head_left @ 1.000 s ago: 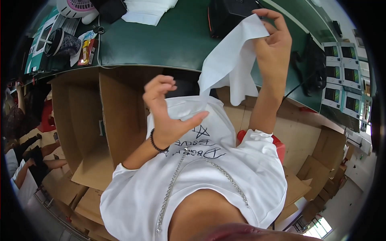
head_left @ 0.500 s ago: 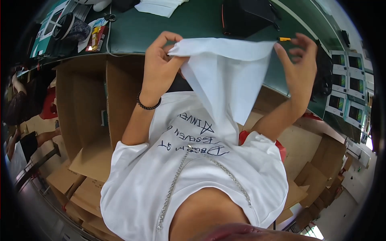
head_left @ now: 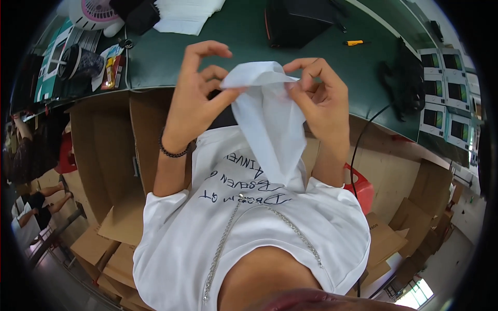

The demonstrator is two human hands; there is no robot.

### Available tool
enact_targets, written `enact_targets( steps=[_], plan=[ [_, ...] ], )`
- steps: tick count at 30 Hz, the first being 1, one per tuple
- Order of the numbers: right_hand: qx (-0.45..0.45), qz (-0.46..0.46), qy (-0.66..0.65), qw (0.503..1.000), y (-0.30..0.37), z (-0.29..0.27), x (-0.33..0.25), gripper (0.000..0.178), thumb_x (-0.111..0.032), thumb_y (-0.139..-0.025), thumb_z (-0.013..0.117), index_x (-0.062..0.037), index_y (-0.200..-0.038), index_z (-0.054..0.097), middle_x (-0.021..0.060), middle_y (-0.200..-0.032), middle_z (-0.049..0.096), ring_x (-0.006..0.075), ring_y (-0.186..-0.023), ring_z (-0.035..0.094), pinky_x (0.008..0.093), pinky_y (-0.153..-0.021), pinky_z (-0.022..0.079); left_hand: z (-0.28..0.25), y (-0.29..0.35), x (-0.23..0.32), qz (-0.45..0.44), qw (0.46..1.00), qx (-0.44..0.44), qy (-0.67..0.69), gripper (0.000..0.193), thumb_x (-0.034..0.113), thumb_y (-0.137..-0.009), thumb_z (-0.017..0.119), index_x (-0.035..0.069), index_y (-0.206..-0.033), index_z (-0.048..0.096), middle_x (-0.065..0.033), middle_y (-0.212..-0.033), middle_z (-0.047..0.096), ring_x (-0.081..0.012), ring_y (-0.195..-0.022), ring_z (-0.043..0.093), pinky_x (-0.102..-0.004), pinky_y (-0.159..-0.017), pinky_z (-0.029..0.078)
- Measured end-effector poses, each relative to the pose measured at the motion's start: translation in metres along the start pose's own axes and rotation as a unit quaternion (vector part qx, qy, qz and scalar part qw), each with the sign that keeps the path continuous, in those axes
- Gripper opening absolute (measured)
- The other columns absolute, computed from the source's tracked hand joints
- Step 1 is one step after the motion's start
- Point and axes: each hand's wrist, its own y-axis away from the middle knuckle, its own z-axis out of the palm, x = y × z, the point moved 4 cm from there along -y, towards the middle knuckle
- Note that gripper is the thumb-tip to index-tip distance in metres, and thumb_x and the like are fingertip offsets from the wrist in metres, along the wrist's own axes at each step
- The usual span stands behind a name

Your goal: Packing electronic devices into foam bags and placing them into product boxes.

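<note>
A: What are the hands doing?

B: Both are raised in front of the chest, above the near edge of the green surface (head_left: 233,46). The left hand (head_left: 194,98) pinches the left end of a white bag (head_left: 267,119) between thumb and forefinger, with the other fingers curled loosely above it. The right hand (head_left: 321,101) grips the bag's right end the same way, so both are closed on it.

A: And how does the bag hang?

B: Its top edge is bunched between the two hands and the rest drops straight down over the white shirt (head_left: 249,228). It could be thin cloth or soft plastic; I can't tell from this view.

A: Anything on the wrist?

B: A dark beaded bracelet (head_left: 174,152) on the left one.

A: What lies on the surface?

B: A black box (head_left: 298,20) at the far side, a small yellow tool (head_left: 356,42) to its right, and a stack of white sheets (head_left: 187,13) farther left. At the far left end are a small pink and white fan (head_left: 93,13) and a dark cup (head_left: 83,62).

A: Below the edge?

B: Brown cardboard boxes (head_left: 109,155) on the left, and a red stool (head_left: 360,186) just beside the right elbow.
</note>
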Motion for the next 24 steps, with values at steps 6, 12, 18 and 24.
enact_targets(
  steps=[6,12,18,24],
  plan=[
    [-0.011,-0.087,0.075,0.993,-0.014,-0.036,-0.019,0.019,0.017,-0.084,0.054,0.002,-0.084,0.066,0.0128,-0.122,0.064,0.0097,-0.081,0.063,0.0237,-0.074,0.05,-0.031,-0.009,0.019,0.084,0.952,0.023,-0.292,0.059,-0.004,-0.072,0.082,0.005,-0.123,0.055,-0.0138,-0.136,0.052,-0.0232,-0.105,0.063,-0.0338,-0.086,0.054],
    [-0.044,-0.099,0.156,0.982,-0.021,-0.039,-0.019,0.029,0.015,-0.084,0.05,0.002,-0.088,0.075,0.0113,-0.124,0.062,0.0109,-0.09,0.062,0.0227,-0.076,0.047,0.025,0.035,0.071,0.381,0.841,-0.138,-0.359,0.059,0.032,-0.071,0.092,0.009,-0.118,0.063,-0.0088,-0.131,0.063,-0.0311,-0.121,0.06,-0.0435,-0.105,0.045],
    [-0.056,-0.101,0.148,0.982,-0.028,-0.049,-0.018,0.027,0.013,-0.084,0.051,0.0017,-0.089,0.075,0.0123,-0.126,0.061,0.0121,-0.093,0.062,0.0239,-0.077,0.047,0.052,0.01,0.039,0.381,0.732,-0.22,-0.52,0.031,0.02,-0.079,0.085,0.009,-0.105,0.072,-0.0038,-0.114,0.07,-0.0239,-0.104,0.066,-0.043,-0.104,0.046],
    [-0.304,-0.179,0.014,0.936,-0.021,-0.088,0.0,0.021,-0.02,-0.087,0.072,0.0007,-0.091,0.075,0.0234,-0.129,0.059,0.0256,-0.103,0.061,0.0373,-0.087,0.048,0.02,-0.034,0.03,0.12,0.954,-0.219,-0.168,0.018,0.002,-0.09,0.069,0.003,-0.107,0.064,-0.0031,-0.094,0.067,-0.0145,-0.091,0.066,-0.0334,-0.097,0.049]
  ],
)
